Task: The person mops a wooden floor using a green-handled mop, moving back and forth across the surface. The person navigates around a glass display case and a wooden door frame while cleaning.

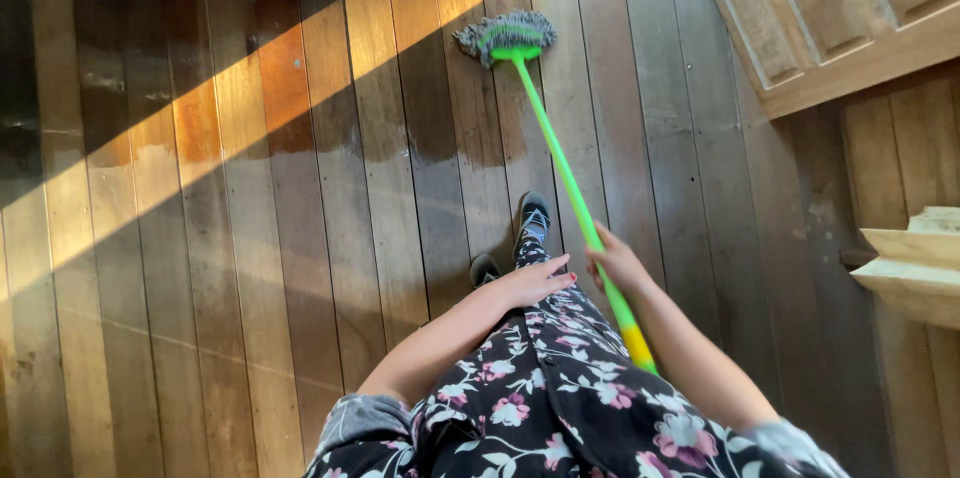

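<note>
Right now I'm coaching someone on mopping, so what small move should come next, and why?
Probably draw the mop head back toward the feet. The right hand alone grips the green handle, the left hand rests open on the floral clothing, and the head sits at full reach on the plank floor, with a darker wet patch nearer.

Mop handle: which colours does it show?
Bright green mop handle, yellow near its upper end; head view.

Floor (250, 238): worn wood planks, matt, with a darker wet-looking patch that shines slightly. Mop handle (560, 168): smooth glossy green plastic (yellow section near the top). Mop head (505, 35): shaggy grey cloth strands. Door (830, 8): pale unvarnished wood. Dress (560, 388): soft floral cloth, matt.
</note>
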